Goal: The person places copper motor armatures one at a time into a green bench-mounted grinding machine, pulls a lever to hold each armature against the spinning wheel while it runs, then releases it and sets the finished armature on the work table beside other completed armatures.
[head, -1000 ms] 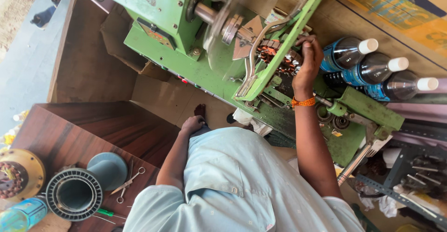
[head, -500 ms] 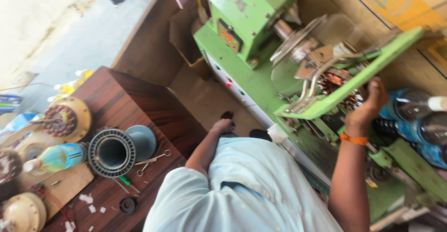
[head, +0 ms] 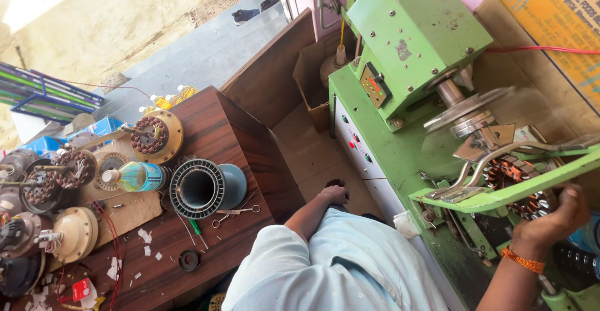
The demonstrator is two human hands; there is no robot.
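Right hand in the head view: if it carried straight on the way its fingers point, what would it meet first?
The right hand already touches the green arm; just past it lies the copper-wound stator. Depth is hard to judge.

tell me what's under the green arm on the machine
Under the green arm sits a wound stator with copper coils, beside a curved metal guide. The right hand rests at its lower edge. The arm and hand cover the stator's lower part.

Bright daylight comes from the upper left, washing out the sandy ground (head: 125, 11) (nearly overexposed). The spinning disc (head: 475, 108) smears into blur; straight edges bend near the corners.
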